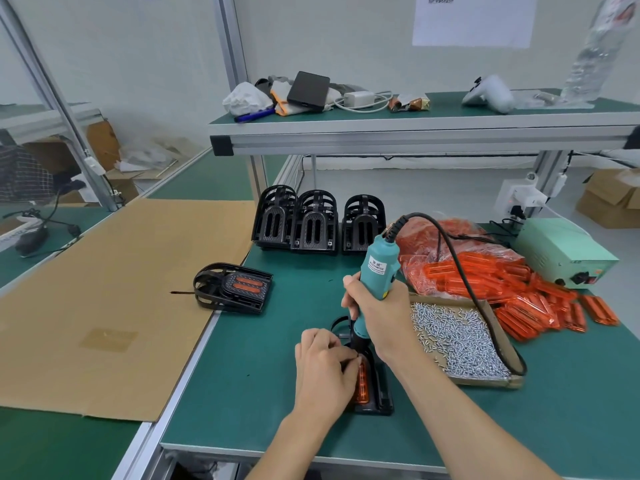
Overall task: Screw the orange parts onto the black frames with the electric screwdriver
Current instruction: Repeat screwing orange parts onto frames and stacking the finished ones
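Assembly workshop: green-matted workbench (277, 341), aluminium shelf (415, 136)

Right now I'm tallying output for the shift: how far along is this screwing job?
One finished frame with orange inserts lies on the cardboard. In hand: the right hand drives the electric screwdriver into a frame the left hand steadies. Left: stacked black frames and a heap of orange parts.

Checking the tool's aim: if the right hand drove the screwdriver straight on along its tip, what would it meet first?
Probably the black frame with its orange part under the left hand; right hand holds the teal electric screwdriver tip-down there.
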`<state>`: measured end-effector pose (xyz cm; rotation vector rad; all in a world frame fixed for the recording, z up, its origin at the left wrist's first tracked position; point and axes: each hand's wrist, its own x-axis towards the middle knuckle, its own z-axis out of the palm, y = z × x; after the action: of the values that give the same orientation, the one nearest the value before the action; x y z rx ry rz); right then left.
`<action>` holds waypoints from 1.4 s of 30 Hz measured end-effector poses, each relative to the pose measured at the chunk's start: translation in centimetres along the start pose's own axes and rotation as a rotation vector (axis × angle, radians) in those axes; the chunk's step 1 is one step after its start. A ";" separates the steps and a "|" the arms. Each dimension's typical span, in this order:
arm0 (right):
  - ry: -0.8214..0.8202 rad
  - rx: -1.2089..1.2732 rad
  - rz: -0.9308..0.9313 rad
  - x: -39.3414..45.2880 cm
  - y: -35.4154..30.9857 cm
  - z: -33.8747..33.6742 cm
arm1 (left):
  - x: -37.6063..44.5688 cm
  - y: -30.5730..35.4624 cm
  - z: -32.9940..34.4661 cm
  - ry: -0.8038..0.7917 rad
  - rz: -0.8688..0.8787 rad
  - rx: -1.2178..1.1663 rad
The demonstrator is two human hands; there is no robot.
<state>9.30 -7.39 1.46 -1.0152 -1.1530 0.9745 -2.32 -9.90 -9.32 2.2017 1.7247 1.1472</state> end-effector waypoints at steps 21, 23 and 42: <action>-0.166 -0.073 0.000 0.2 0.5 0.7 | -4.2 0.1 -1.3 0.010 0.049 0.005; -0.170 -0.081 0.002 0.2 0.7 0.6 | -5.3 0.0 -1.5 -0.030 0.140 0.025; -0.248 -0.068 -0.008 0.4 1.3 0.0 | -5.6 0.2 -2.7 -0.085 0.287 0.193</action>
<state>9.24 -6.68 0.32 -0.9613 -1.4017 1.0834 -4.18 -15.79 -10.04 2.6417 1.5828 0.9550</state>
